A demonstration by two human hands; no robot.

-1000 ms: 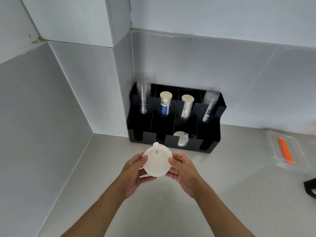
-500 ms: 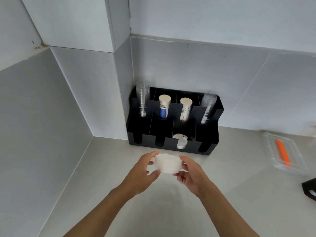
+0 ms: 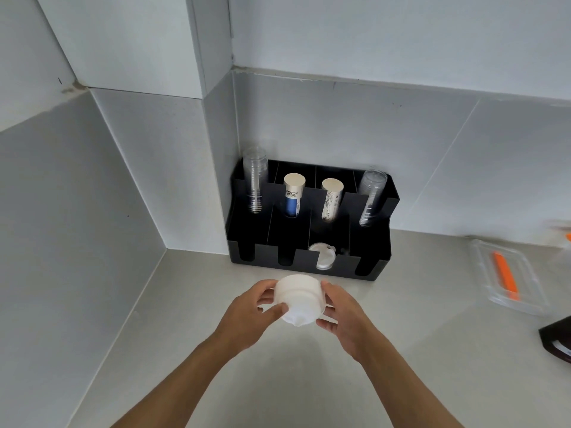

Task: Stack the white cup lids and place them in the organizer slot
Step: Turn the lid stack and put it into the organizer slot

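A stack of white cup lids [image 3: 299, 299] is held between both hands above the counter, tilted on its side with its face turned away from me. My left hand [image 3: 247, 316] grips its left side and my right hand [image 3: 344, 316] its right side. Just beyond stands the black organizer [image 3: 367, 267] in the corner. One white lid [image 3: 322, 257] leans in its third front slot from the left; the other front slots look dark and their contents are not visible.
The organizer's back row holds clear cup stacks [image 3: 255, 183] at both ends and two paper cup stacks [image 3: 293, 196] between. A clear plastic container with an orange item [image 3: 506, 276] lies at the right, a dark object [image 3: 557, 338] at the right edge. Tiled walls close the left and back.
The lid stack turned from facing me flat to lying on its side, then tipped further, and both hands carried it a little toward the organizer.
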